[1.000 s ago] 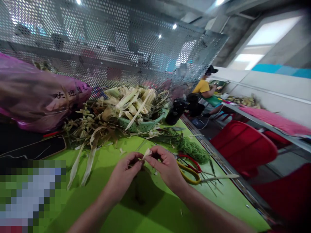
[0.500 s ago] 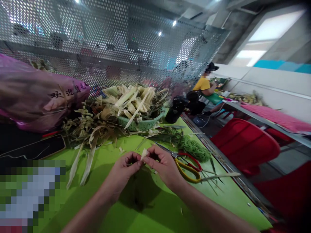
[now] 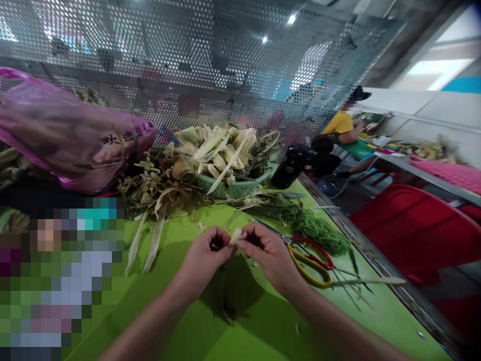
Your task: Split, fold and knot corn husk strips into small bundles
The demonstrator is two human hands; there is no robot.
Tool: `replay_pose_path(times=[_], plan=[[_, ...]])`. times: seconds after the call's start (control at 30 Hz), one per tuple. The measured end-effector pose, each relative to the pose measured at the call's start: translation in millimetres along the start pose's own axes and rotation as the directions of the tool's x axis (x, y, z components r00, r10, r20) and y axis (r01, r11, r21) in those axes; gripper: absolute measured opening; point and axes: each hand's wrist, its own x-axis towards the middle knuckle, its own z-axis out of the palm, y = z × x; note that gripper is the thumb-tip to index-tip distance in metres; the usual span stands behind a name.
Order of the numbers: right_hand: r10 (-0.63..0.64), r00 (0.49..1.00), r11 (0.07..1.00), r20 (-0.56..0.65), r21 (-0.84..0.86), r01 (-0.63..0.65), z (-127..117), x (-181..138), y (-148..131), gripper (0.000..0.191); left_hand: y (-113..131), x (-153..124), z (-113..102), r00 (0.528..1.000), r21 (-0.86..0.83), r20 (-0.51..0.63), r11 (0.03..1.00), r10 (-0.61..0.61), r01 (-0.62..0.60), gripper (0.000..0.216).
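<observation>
Only the head view's been swung a bit left since the earlier frame, so everything's been bumped rightward. Some small, pale, dried-husk-like piece [image 3: 236, 234] is being held above the bright green tabletop [image 3: 169, 260], with thumb and fingertips of both left hand [image 3: 208, 255] and right hand [image 3: 272, 255] clamped on it. Yellow-and-red-handled metal scissors [image 3: 287, 240] are parked just beside the right hand.

A craft workshop: scissors [image 3: 287, 240] and a basket [image 3: 233, 190] of dried husks [image 3: 221, 150] are lying on 1 green worktable [image 3: 263, 336]; a person [image 3: 341, 128] is sitting beside a 2nd table [image 3: 402, 163].
</observation>
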Motion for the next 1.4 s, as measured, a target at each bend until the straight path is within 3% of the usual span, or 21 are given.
replay_pose_path(times=[0.4, 0.6, 1.0, 1.27, 1.4], plan=[[-0.012, 0.998, 0.994, 0.055, -0.106, 0.018, 1.1, 1.9, 5.0, 0.014, -0.1, 1.4, 1.1, 0.999, 0.022, -0.006, 0.999, 0.032, -0.032, 0.022], [-0.047, 0.999, 0.98, 0.022, -0.194, 0.051, 0.5, 2.1, 6.3, 0.015, 3.4, 0.6, 2.2, 1.0, 0.014, 0.01, 1.0, 0.005, -0.005, 0.016], [-0.003, 0.998, 0.981, 0.065, -0.196, 0.016, -0.9, 2.9, 7.6, 0.019, -1.1, 1.1, 3.0, 1.0, -0.13, -0.007, 0.991, -0.019, 0.018, 0.024], [0.076, 0.996, 0.974, 0.043, -0.216, -0.065, 1.8, 3.5, 4.4, 0.026, -12.5, 4.4, -4.6, 0.998, 0.129, 0.069, 0.992, 0.005, -0.013, 0.022], [0.054, 0.999, 0.974, -0.005, -0.219, -0.054, 1.9, 4.5, 2.9, 0.026, -10.2, 3.9, -8.0, 0.994, 0.14, 0.113, 0.99, 0.0, -0.015, 0.022]])
